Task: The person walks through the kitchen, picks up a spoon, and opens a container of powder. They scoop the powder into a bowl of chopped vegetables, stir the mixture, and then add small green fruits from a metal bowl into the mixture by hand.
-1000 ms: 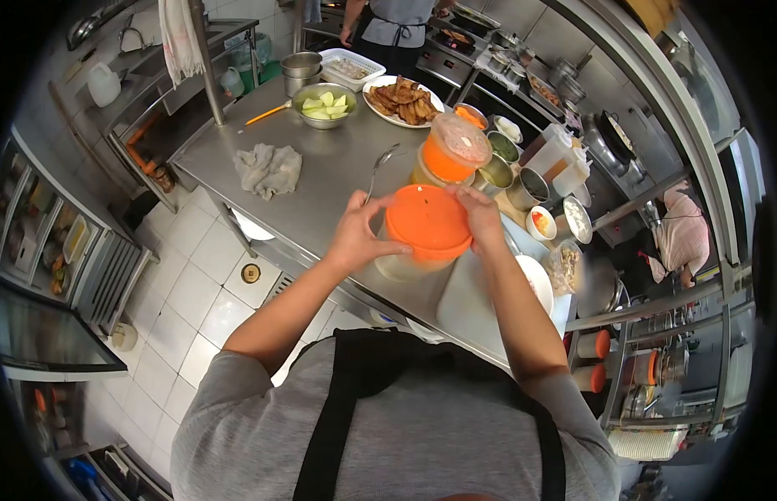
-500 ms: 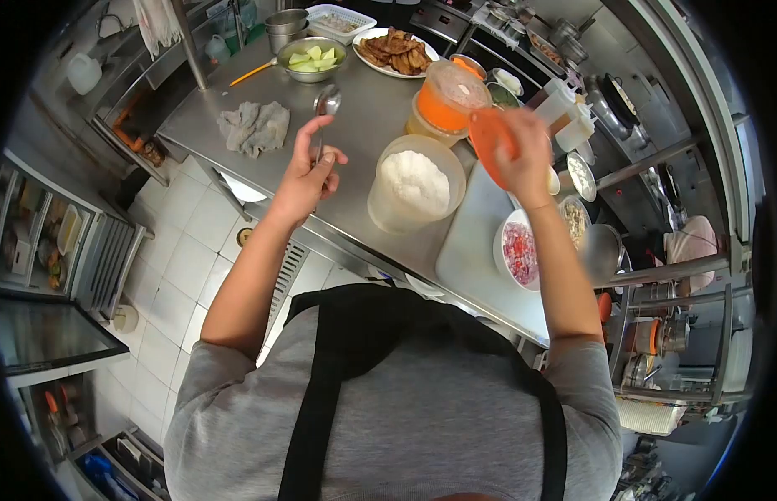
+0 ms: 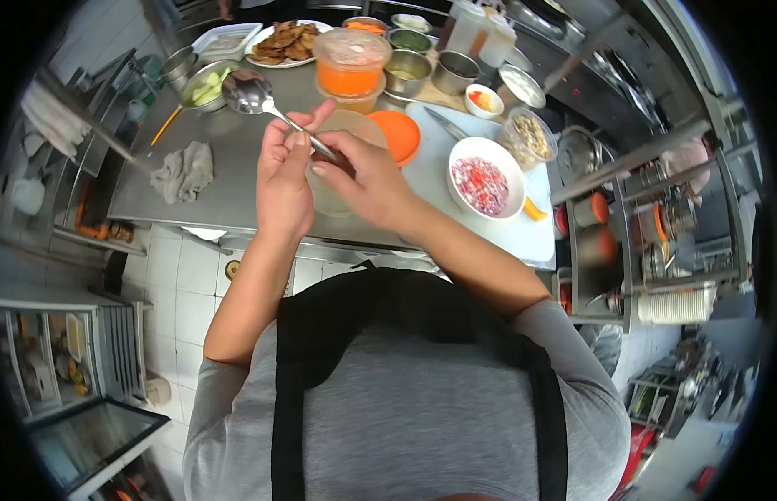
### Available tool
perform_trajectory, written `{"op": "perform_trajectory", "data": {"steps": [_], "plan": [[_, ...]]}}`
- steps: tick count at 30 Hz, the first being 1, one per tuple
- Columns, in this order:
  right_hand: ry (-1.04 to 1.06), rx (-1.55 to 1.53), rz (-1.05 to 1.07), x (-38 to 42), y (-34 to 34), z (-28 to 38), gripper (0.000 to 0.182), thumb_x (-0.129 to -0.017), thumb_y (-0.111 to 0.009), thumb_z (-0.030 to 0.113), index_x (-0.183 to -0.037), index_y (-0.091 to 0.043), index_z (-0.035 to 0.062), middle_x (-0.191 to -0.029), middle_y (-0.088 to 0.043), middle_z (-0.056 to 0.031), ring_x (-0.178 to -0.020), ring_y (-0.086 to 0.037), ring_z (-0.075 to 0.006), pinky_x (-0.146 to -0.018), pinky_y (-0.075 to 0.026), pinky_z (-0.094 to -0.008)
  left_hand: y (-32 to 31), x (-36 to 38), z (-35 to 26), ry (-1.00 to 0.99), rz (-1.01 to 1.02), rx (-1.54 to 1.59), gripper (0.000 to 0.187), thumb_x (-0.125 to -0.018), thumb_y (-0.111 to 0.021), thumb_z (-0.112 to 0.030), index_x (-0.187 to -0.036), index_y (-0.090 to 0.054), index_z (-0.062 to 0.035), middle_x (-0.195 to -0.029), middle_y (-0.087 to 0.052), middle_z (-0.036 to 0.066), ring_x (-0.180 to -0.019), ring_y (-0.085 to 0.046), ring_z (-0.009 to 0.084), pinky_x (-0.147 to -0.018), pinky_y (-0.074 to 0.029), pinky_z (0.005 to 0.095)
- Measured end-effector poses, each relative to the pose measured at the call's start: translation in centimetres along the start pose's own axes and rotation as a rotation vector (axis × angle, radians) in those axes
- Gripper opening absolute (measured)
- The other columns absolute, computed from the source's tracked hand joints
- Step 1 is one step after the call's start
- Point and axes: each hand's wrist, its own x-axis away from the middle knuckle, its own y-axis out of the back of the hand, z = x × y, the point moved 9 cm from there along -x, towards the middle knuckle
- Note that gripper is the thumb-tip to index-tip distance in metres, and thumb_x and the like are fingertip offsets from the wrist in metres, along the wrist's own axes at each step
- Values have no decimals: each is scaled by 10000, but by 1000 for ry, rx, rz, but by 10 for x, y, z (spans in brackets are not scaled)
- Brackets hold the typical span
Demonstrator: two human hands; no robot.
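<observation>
My left hand (image 3: 284, 184) pinches a metal spoon (image 3: 249, 93) by its handle, with the bowl pointing up and to the left. At the handle's other end, the fingers of my right hand (image 3: 372, 179) close on the same spoon. Both hands are above a translucent tub (image 3: 348, 122), whose contents they mostly hide. Just right of the tub lies an orange lid (image 3: 400, 138), partly over the white cutting board (image 3: 430, 179). Behind the tub stands a stack of lidded containers, the upper one an orange container (image 3: 348, 77).
A bowl of chopped red and white pieces (image 3: 482, 177) and a knife (image 3: 445, 123) rest on the board. At left lie a crumpled cloth (image 3: 185, 173) and a bowl of green wedges (image 3: 208, 86). A plate of browned food (image 3: 285, 43), pots and squeeze bottles (image 3: 468, 33) line the back.
My right hand has put down the orange lid beside the tub and moved left to the spoon's handle. The spoon has tilted from upright towards the left. The camera view has shifted.
</observation>
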Motion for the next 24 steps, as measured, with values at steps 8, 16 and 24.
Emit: {"op": "perform_trajectory", "data": {"steps": [8,16,24], "plan": [[-157,582,-98,8,92,-12,249,-886,-558,177,-1079,-583,20,-920,-630,-157,-813,-630,-255,-727,-484,-338,32,24,-8,-225,-53,-1139,964,-681,-772,-169,-1428,-170,-79,-1438,-293,196,-1326,-313,295,-1092,-237,371],[-55,1091,68,11,79,-25,207,-814,-559,153,-989,-665,187,-781,-612,-88,-689,-616,-287,-600,-493,-396,66,38,54,-67,-126,-896,1146,-541,-850,-127,-1428,-129,-51,-1359,-400,198,-1252,-413,320,-1037,-350,376],[-142,1135,242,13,39,-27,193,-825,-577,196,-992,-675,208,-806,-618,-60,-718,-622,-271,-616,-498,-385,62,46,46,-107,-124,-938,1141,-571,-840,-161,-1434,-102,-48,-1390,-340,212,-1289,-348,331,-1059,-292,418]]}}
